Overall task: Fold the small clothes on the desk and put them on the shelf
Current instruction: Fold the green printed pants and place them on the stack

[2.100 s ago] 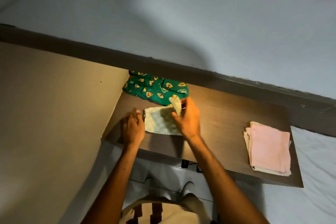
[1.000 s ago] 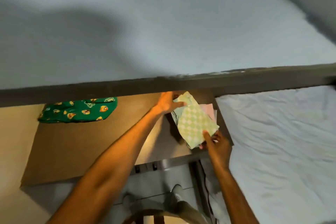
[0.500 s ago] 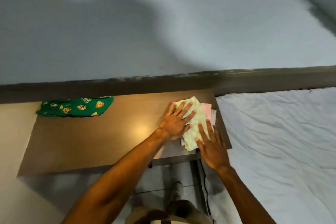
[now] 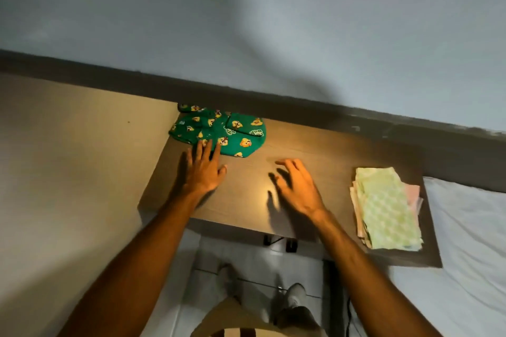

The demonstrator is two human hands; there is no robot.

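A green garment with yellow cartoon prints (image 4: 221,131) lies crumpled at the back left of the brown desk (image 4: 315,161). My left hand (image 4: 204,169) is open, its fingertips touching the garment's near edge. My right hand (image 4: 297,186) hovers open over the middle of the desk, holding nothing. A stack of folded cloths (image 4: 386,208) rests at the desk's right end, a pale green checked piece on top and pink ones under it.
A grey wall (image 4: 246,22) rises behind the desk, with a dark band along its base. A beige surface (image 4: 68,159) borders the desk on the left. A bed with a white sheet (image 4: 471,254) lies to the right. My legs show below the desk.
Both hands have left the folded green checked cloth on the stack at the right. They moved left across the desk, and my left hand now touches the green printed garment.
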